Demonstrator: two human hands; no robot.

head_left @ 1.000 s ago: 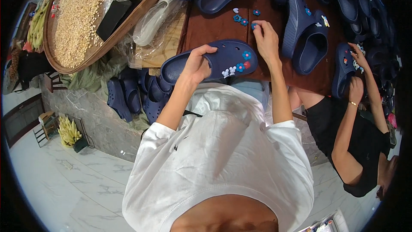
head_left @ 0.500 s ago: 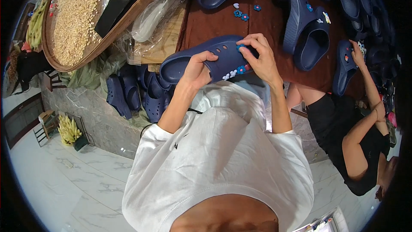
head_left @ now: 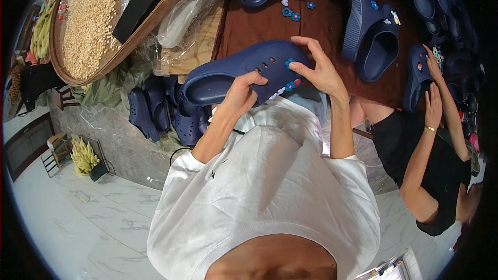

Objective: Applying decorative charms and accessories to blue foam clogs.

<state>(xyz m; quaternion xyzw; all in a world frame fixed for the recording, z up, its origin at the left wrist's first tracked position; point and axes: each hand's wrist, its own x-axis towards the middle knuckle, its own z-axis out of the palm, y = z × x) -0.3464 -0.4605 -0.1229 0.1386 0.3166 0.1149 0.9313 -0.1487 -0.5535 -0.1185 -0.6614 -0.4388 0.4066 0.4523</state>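
Note:
A navy blue foam clog (head_left: pixel 218 80) is tilted across my lap, its toe to the right. My left hand (head_left: pixel 241 91) is closed around the near side of its upper, thumb on top. My right hand (head_left: pixel 321 72) is at the toe, fingers apart and stretched past the far edge. Its thumb touches a blue flower charm (head_left: pixel 289 63) on the upper. Along the near side sit white heart charms (head_left: pixel 277 93), another blue flower charm (head_left: pixel 290 86) and a red charm (head_left: pixel 297 81). A few bare holes show on top. The sole is hidden.
Loose flower charms (head_left: pixel 290 14) lie on the brown cloth (head_left: pixel 324 26). A decorated clog pair (head_left: pixel 378 52) stands right. A co-worker's hands (head_left: pixel 433 103) are near another clog (head_left: pixel 416 78). At left are a grain-filled basket tray (head_left: pixel 85 80) and more clogs (head_left: pixel 150 109) below.
The clog has shifted slightly left and turned. My right fingers have spread from a pinch at the flower charm, leaving the thumb on it. The co-worker's second hand has come up to their clog.

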